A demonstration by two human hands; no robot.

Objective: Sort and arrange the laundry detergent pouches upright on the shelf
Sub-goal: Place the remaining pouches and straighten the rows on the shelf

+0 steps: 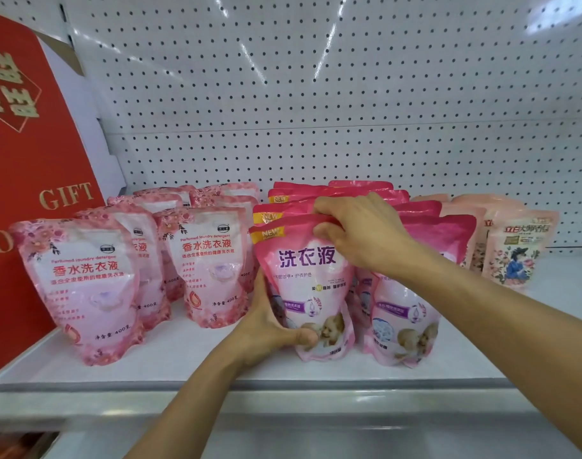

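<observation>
1. Left hand (pixel 266 329) reaches from below and cups the lower left edge of the front bright pink plastic detergent pouch with purple lettering (pixel 311 286); thumb curled across its bottom front, fingers hidden behind.
2. Right hand (pixel 355 226) comes over from the right and pinches that pouch's top edge, fingers curled over the back, thumb on the front.
3. The pouch stands upright near the front of the white metal shelf (pixel 190 356), heading a row of like pouches.
4. Left of it: pale pink floral pouches (pixel 84 286), upright in rows. Right of it: a second bright pink row (pixel 405 313), then peach floral pouches (pixel 518 250).
5. Far left of it: red gift box (pixel 27 167), cut off by the frame.
6. Behind: white pegboard (pixel 316 94). Rear pouches mostly hidden; small print unreadable.
</observation>
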